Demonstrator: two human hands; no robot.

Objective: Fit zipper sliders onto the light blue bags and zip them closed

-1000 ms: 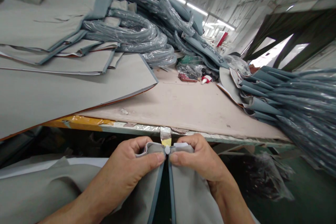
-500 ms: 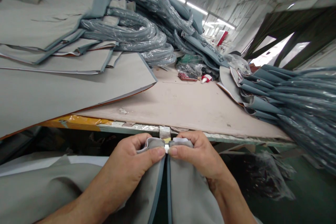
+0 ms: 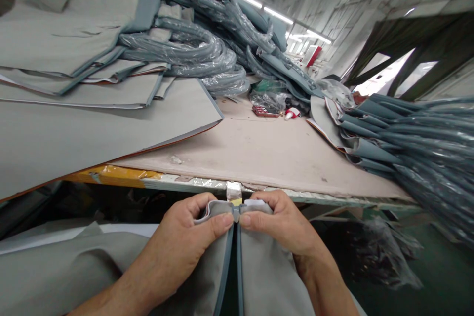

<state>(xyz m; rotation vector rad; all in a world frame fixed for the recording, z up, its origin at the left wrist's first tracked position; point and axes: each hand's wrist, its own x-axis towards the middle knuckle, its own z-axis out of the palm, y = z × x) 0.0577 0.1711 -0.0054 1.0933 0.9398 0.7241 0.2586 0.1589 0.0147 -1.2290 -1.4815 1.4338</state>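
Observation:
Both hands pinch a grey fabric piece (image 3: 270,266) with blue-grey edging, just in front of the table edge. My left hand (image 3: 196,232) grips the folded top of its left part between thumb and fingers. Opposite it, my right hand (image 3: 279,219) holds the right part the same way. The thumbs are close together, with a small blue-grey joining bit (image 3: 236,213) between them. Below, the two edged borders hang side by side with a narrow dark gap between them.
On the table (image 3: 266,153) lie large grey sheets (image 3: 92,133) at left, plastic-wrapped blue-grey rolls (image 3: 185,47) behind, and a bundle of wrapped strips (image 3: 437,133) at right. A red-and-white bottle (image 3: 292,113) lies near the back. A plastic bag (image 3: 385,252) is below right.
The spot between the thumbs, white before, now looks blue-grey. Both hands keep their grip and sit slightly lower in view. The whole scene has shifted a little.

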